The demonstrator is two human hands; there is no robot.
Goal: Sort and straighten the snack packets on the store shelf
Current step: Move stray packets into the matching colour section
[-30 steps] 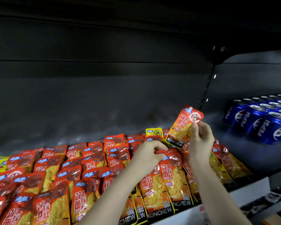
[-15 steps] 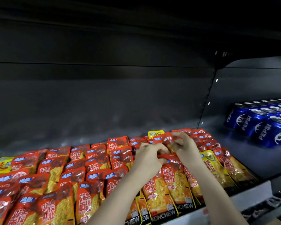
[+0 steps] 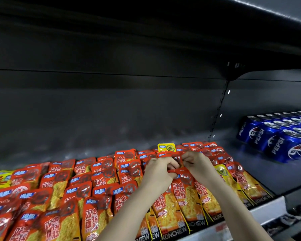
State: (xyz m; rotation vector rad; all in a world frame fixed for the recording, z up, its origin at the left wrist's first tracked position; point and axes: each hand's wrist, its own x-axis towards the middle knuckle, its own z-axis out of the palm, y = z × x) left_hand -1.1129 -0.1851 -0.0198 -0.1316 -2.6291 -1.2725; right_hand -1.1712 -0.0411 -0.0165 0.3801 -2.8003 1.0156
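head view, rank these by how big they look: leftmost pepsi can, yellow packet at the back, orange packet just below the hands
1. orange packet, though it is nearest the camera
2. leftmost pepsi can
3. yellow packet, only its top showing

A shop: a dark shelf (image 3: 268, 180) crammed with snack packets (image 3: 97, 173) around the right hand (image 3: 196, 164), Pepsi cans (image 3: 274, 136) to its right.

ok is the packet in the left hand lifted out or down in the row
Down in the row: left hand pinches the top of the red packet, which lies among its neighbours.
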